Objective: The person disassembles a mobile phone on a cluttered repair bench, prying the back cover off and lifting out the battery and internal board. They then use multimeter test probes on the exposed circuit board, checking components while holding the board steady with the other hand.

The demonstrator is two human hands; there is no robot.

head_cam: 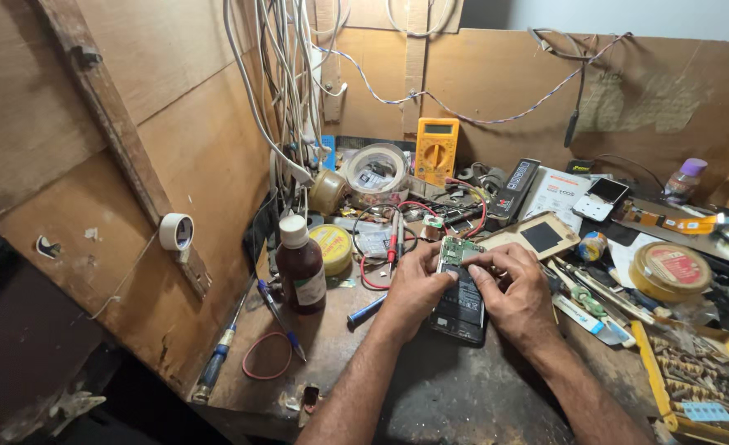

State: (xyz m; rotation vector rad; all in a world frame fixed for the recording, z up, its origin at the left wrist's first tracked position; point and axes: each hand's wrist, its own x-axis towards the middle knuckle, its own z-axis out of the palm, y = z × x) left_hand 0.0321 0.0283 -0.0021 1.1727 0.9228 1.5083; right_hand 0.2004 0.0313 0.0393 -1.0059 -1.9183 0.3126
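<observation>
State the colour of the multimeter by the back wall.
Yellow-orange multimeter, seen best in the head view.

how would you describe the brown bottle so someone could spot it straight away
Start at the plywood wall on the left of the cluttered wooden workbench. Near the bench's left edge, left of both hands, stands a dark brown glass bottle with a white cap and pale label. It is the only upright brown bottle, beside a round yellow tin.

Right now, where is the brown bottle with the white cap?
In the head view, the brown bottle stands upright on the workbench to the left of the left hand, beside a round yellow tin.
</observation>
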